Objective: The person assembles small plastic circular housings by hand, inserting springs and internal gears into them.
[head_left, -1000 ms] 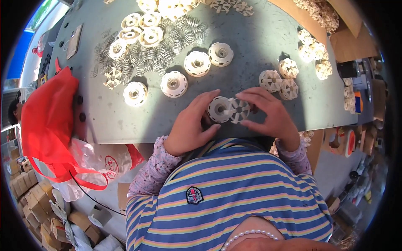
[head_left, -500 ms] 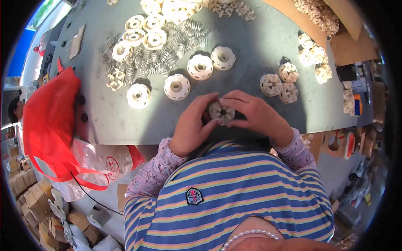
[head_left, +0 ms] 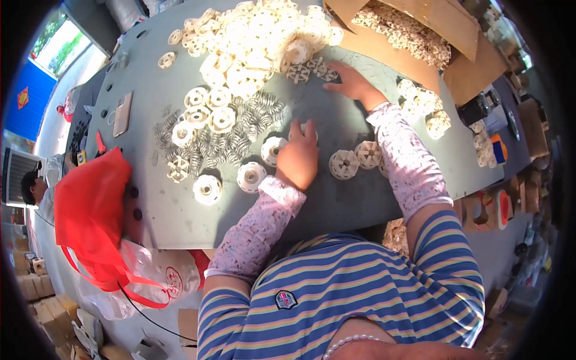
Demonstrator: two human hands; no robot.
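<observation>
My left hand [head_left: 298, 157] is closed around a white round plastic housing [head_left: 310, 128], its fingers covering most of the part. To the left of it stand similar housings: one [head_left: 273, 150] close by, one [head_left: 251, 177] nearer me, and another [head_left: 207, 189]. My right hand [head_left: 351, 85] reaches to the far side, fingers apart, its tips at some spoked plastic pieces [head_left: 323, 69]. Whether it touches them I cannot tell. Between my arms sit round assemblies with spoked faces, one [head_left: 344, 165] beside another [head_left: 368, 155], a further one partly hidden by my right sleeve.
A heap of metal springs [head_left: 231, 129] lies left of centre, below a large pile of white parts [head_left: 252, 39]. A cardboard box [head_left: 414, 30] of small pieces stands far right. A phone [head_left: 122, 113] and a red bag [head_left: 90, 201] are at the left.
Both hands have parted from the spoked assembly they held together near my body. My left hand went forward to a housing, my right far forward to the spoked pieces. The view has shifted.
</observation>
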